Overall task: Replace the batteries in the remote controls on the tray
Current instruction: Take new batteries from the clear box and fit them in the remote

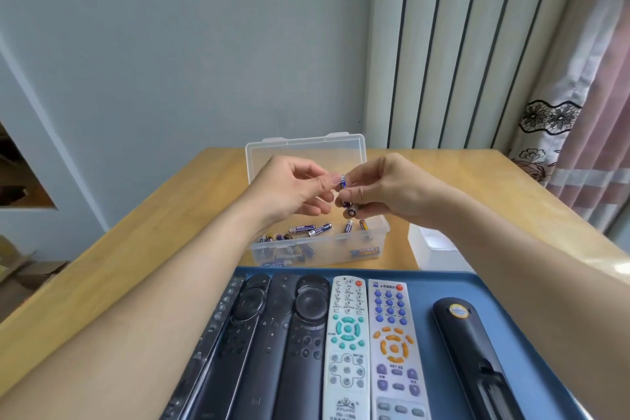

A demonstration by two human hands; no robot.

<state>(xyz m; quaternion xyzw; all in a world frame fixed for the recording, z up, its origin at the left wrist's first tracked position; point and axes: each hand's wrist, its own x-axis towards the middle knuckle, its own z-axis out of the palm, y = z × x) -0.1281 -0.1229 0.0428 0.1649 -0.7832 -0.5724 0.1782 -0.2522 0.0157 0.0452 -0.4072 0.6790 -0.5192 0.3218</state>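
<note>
Both my hands hover above a clear plastic box (341, 249) with several loose batteries (301, 229) in it. My right hand (381, 191) grips two batteries, one blue one (343, 182) pointing up and another (351, 212) sticking out below my fingers. My left hand (293, 186) pinches the upper end of the blue battery with thumb and forefinger. On the blue tray (531, 351) in front lie several remotes face up, black ones (272, 334) and two white ones (347, 344). A black remote (477, 351) lies apart on the right, back side up, its battery bay open.
The box's lid (306, 153) stands open behind my hands. A small white container (433, 245) sits right of the box on the wooden table (136, 249). A wall and a curtain close off the far side.
</note>
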